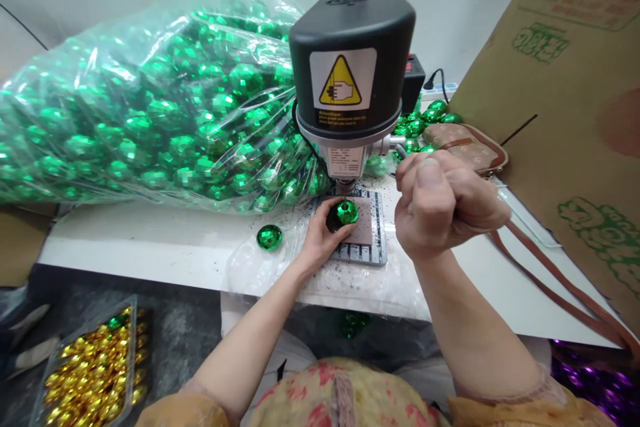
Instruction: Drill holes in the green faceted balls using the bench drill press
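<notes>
My left hand (323,232) has its thumb and fingers closed around a shiny green faceted ball (347,212). A dark hole shows in the ball's top, and it rests on a brown board (364,230) over the slotted metal base (377,253) of a small drill press (353,60). The chuck (345,185) is just above the ball; the bit is hard to make out. My right hand (443,203) is a fist beside the press, wrapped round its feed lever, which is mostly hidden by the fingers. Another green ball (269,237) lies left of the base.
A large clear bag of green balls (150,120) fills the left. Behind my right hand are loose green balls (435,112), a brown purse (463,143) and a cardboard box (570,80). Dark shavings dot the white table (125,240). A bin of gold balls (90,373) stands below left.
</notes>
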`<action>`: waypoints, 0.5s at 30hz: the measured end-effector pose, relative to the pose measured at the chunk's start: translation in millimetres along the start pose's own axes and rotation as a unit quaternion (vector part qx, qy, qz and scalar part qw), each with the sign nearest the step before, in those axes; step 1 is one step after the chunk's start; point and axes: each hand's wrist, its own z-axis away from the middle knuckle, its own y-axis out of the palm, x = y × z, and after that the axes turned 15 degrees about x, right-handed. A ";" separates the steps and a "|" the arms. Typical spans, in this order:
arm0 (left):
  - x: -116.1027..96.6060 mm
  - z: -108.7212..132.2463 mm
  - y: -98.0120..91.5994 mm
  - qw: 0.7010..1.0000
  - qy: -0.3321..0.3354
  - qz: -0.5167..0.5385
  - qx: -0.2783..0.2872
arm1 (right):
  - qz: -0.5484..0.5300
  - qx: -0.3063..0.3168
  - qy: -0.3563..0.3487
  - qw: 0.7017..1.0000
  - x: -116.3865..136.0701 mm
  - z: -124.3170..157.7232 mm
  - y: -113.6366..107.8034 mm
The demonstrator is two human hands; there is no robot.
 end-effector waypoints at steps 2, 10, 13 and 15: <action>0.1 0.1 -0.1 1.000 -0.002 -0.001 -0.002 | 0.002 -0.006 -0.008 1.000 -1.0 1.3 -0.3; 0.6 0.1 0.1 1.000 0.000 0.008 0.000 | 0.000 0.019 -0.040 0.999 -3.7 3.4 -3.0; 1.7 0.0 0.6 1.000 0.000 0.009 -0.002 | -0.011 0.026 -0.061 0.998 -6.1 4.4 -3.8; 2.3 -0.1 0.7 1.000 0.000 0.008 -0.002 | -0.015 0.032 -0.067 0.997 -8.6 7.7 -5.4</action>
